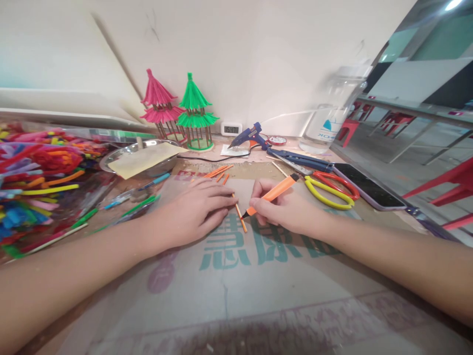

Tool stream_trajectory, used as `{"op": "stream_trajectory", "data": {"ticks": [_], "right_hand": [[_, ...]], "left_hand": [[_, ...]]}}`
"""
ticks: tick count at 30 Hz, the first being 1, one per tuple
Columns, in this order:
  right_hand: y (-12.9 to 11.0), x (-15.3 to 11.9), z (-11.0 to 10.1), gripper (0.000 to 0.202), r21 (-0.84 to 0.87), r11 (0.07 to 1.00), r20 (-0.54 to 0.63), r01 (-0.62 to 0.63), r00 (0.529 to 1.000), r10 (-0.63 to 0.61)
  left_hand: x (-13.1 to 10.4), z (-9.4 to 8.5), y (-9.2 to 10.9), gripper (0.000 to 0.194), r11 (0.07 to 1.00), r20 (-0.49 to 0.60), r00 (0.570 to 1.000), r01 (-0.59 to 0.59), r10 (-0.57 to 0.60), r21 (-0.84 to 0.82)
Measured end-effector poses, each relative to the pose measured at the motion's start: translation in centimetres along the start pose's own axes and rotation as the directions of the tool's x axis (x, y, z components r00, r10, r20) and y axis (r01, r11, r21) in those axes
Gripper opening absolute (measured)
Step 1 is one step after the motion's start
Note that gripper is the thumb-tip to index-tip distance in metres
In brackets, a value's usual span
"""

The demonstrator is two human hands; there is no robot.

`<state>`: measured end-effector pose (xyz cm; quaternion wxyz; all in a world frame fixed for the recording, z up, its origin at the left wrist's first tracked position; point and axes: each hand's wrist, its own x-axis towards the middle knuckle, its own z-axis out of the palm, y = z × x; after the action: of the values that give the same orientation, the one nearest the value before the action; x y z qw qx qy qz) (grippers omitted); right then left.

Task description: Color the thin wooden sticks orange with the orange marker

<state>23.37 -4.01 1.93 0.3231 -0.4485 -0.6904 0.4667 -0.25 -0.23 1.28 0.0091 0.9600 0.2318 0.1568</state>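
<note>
Left hand lies flat, fingers spread, pinning the thin orange stick on the cardboard; the stick runs near-to-far, and just right of it the right hand grips an orange marker, tip touching.

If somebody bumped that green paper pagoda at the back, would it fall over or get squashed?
The green paper pagoda with thin stick columns probably weighs very little, so a bump would likely slide or tip it. It stands tall on a small round base, which makes tipping likelier. Its fringed paper roofs look soft and would probably crumple if squeezed. It also stands right beside the pink paper pagoda, so it might knock that.
</note>
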Motion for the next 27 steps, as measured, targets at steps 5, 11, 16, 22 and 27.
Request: {"op": "stream_trajectory", "data": {"ticks": [5,11,16,22,27], "right_hand": [[0.0,0.1,0.1,0.018,-0.014,1.000,-0.026,-0.011,1.000,0.010],[-0.2,0.1,0.0,0.017,-0.011,1.000,0.013,-0.027,1.000,0.027],[0.1,0.2,0.1,0.017,-0.013,1.000,-0.001,-0.025,1.000,0.025],[0.6,0.6,0.1,0.017,-0.021,1.000,-0.010,0.000,1.000,0.000],[0.8,1.1,-0.2,0.015,0.024,1.000,-0.061,0.002,0.998,0.000]], "left_hand": [[0.0,0.0,0.0,0.035,1.000,-0.002,1.000,-0.001,0.001,-0.017],[-0.1,0.1,-0.2,0.035,1.000,-0.004,1.000,-0.005,0.005,0.000],[0.0,0.0,0.0,0.035,1.000,-0.009,1.000,-0.005,0.005,-0.013],[-0.1,-0.1,0.2,0.036,0.999,-0.010,1.000,0.014,-0.014,-0.040],[-0.2,0.0,0.2,0.035,0.996,-0.016,1.000,0.023,-0.024,-0.090]]}}
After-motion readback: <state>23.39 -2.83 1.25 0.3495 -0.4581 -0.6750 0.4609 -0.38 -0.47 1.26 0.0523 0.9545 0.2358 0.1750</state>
